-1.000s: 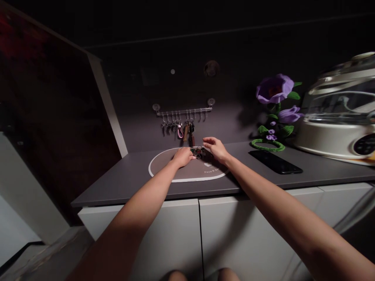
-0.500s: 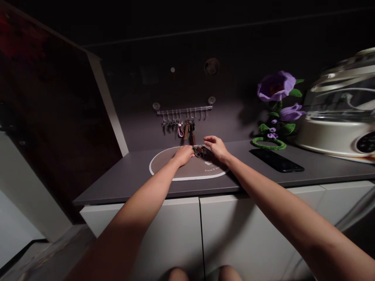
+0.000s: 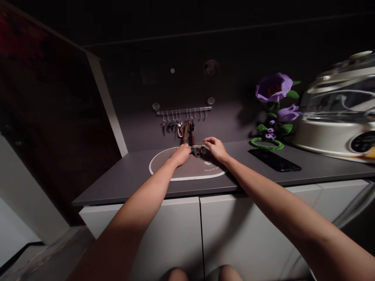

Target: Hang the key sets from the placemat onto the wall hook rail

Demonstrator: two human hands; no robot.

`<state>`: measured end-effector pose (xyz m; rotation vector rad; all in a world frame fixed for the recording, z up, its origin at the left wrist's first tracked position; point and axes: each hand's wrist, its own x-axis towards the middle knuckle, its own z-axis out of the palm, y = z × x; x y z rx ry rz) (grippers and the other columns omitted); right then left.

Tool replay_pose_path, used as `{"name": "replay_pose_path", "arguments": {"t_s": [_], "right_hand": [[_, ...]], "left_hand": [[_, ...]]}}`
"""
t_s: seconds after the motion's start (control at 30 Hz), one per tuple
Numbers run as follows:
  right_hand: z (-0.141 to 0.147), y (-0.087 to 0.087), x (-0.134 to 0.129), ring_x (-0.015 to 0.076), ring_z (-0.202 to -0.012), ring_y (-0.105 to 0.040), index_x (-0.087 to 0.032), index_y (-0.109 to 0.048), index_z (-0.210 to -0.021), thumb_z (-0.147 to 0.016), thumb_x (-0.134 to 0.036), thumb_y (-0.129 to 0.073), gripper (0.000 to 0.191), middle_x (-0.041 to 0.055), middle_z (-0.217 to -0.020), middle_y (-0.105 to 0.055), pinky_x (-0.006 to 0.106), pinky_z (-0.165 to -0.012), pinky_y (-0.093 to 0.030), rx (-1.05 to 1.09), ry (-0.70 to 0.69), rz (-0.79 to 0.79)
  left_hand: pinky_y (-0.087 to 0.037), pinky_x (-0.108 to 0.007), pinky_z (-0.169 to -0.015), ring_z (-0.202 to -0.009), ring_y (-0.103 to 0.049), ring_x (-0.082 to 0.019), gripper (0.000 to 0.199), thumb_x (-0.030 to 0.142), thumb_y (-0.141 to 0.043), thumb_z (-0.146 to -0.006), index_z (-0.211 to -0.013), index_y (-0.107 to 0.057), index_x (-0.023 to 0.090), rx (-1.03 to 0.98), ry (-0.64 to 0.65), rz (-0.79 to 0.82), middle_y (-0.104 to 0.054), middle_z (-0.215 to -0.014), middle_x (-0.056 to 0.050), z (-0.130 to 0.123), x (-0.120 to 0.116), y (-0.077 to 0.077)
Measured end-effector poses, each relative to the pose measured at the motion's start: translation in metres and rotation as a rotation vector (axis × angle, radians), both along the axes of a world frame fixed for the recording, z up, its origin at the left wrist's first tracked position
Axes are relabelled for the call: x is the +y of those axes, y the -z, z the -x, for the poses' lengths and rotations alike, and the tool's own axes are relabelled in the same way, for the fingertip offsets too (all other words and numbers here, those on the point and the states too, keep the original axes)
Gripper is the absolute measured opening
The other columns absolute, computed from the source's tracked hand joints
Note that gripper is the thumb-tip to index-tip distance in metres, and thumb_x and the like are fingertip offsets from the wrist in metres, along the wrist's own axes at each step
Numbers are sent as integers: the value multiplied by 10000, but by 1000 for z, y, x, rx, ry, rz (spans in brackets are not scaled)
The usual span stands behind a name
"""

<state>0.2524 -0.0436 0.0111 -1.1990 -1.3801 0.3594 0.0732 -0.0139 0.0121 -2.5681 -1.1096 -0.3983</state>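
Both hands are apart at the bunch of keys on the mat: the left hand at its left side, the right hand just beside its right. Whether either grips, I cannot tell. The keys look like light, stiff metal, likely to swing and slide over one another, hardly fragile; the ring would be the surest hold. Left fingertips are hidden behind the hand, and dim light blurs single keys.
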Motion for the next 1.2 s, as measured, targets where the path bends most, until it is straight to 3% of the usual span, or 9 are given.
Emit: {"name": "replay_pose_path", "arguments": {"t_s": [0.33, 0.7, 0.97, 1.2], "right_hand": [[-1, 1, 1, 148, -779, -575, -170, -618, -795, -696, -231, -533, 144, 39, -849, -654, 307, -792, -421, -51, 16, -20], [6, -2, -4, 154, -798, -578, -168, -614, -783, -700, -231, -519, 141, 45, -864, -654, 306, -801, -415, -78, 21, 8], [6, -1, -2, 153, -795, -572, -172, -612, -786, -713, -261, -507, 156, 42, -864, -653, 303, -788, -416, -93, 15, -19], [6, 0, -1, 152, -787, -567, -171, -615, -787, -720, -286, -508, 171, 41, -850, -654, 303, -782, -418, -104, 13, -41]], "left_hand": [[-385, -319, -800, -907, -501, -196, 317, 228, -230, -894, -896, -534, 138, -198, -33, -9, -514, -944, -112, 7, 5, -3], [-405, -330, -783, -831, -520, -179, 266, 235, -247, -884, -831, -494, 151, -483, 38, 51, -557, -882, -104, 7, 16, -3], [-448, -217, -558, -550, -528, -87, 185, 202, -291, -880, -753, -418, 158, -1002, 107, 466, -544, -638, -10, 0, 13, -11], [-496, -255, -563, -488, -569, -92, 191, 235, -304, -894, -747, -394, 152, -1365, 184, 736, -553, -579, -5, 0, 5, -18]]}}
